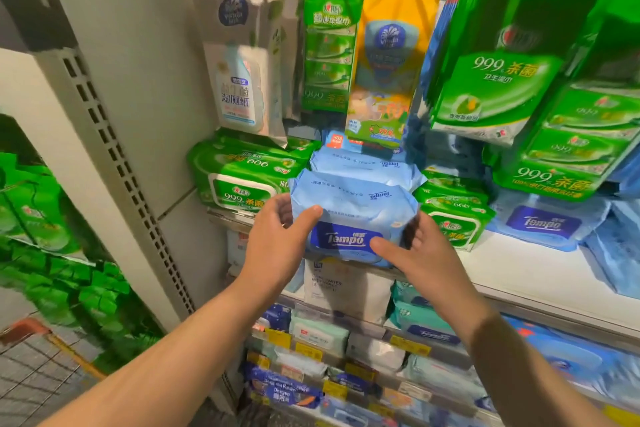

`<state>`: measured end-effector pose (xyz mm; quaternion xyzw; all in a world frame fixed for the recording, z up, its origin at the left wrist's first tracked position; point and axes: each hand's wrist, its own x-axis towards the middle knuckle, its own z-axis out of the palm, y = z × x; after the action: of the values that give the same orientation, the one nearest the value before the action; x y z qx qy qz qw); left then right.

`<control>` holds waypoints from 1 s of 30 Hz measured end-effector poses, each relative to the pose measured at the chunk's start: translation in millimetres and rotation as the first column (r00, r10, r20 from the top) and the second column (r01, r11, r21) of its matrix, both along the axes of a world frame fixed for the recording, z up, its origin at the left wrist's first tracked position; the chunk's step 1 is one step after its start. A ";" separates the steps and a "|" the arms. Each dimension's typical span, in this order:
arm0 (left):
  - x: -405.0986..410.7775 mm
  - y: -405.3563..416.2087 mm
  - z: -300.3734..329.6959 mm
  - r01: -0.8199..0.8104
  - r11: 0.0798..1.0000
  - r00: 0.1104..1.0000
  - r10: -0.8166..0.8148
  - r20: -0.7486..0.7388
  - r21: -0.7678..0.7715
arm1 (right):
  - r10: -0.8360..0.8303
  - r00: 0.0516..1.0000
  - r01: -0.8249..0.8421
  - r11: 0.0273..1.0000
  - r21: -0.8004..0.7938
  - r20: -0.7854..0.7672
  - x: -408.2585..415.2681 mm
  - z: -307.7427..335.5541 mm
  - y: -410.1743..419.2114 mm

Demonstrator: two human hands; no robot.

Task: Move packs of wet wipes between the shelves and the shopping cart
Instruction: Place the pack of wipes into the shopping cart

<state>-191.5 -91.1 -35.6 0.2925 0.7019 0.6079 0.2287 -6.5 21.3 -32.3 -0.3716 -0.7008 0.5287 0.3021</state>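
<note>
A light-blue Tempo wet wipes pack (349, 204) sits at the front edge of the white shelf (540, 274), with a second blue pack (363, 165) behind it. My left hand (277, 239) grips its left end, thumb on the front and fingers behind. My right hand (422, 253) holds the lower right corner, with the thumb across the label and the fingers along the side. Only a corner of the shopping cart (31, 367) shows at the bottom left, wire mesh with an orange handle.
Green 999 packs (242, 180) lie left of the blue pack and smaller green ones (453, 215) right of it. Another Tempo pack (543, 222) lies further right. Hanging bags crowd above. Lower shelves (346, 357) hold several more packs. A perforated shelf post (114, 156) stands at left.
</note>
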 end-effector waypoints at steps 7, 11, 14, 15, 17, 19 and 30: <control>5.8 5.2 -3.1 -0.058 0.995 0.995 0.051 0.081 0.084 | -0.041 0.998 0.042 0.998 0.036 -0.040 -4.5 -11.2 1.4; 3.2 4.6 -5.3 -0.042 0.994 0.993 0.030 0.118 0.105 | -0.064 0.996 0.067 0.996 0.059 -0.054 -6.7 -16.6 1.2; 3.6 6.3 -5.8 -0.022 0.989 0.990 0.001 0.143 0.143 | -0.074 0.993 0.078 0.996 0.038 -0.095 -6.8 -19.7 2.0; 4.5 7.0 -6.2 -0.012 0.989 0.989 -0.011 0.150 0.147 | -0.078 0.991 0.082 0.996 0.033 -0.104 -6.6 -20.4 2.5; 7.8 10.2 -5.4 0.018 0.989 0.984 -0.044 0.175 0.148 | -0.092 0.992 0.096 0.995 0.041 -0.091 -5.8 -22.2 4.0; 11.7 13.2 -3.9 0.068 0.984 0.972 -0.102 0.210 0.162 | -0.100 0.991 0.103 0.994 0.028 -0.087 -4.7 -22.7 5.6; 11.3 34.8 6.7 0.131 0.968 0.927 -0.196 0.321 0.214 | 0.054 0.998 -0.053 0.998 0.029 -0.015 0.3 -3.2 10.1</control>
<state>-180.2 -56.3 -29.0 0.2615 0.5641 0.6916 0.3676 -6.1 31.4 -35.5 -0.3442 -0.7155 0.5295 0.2987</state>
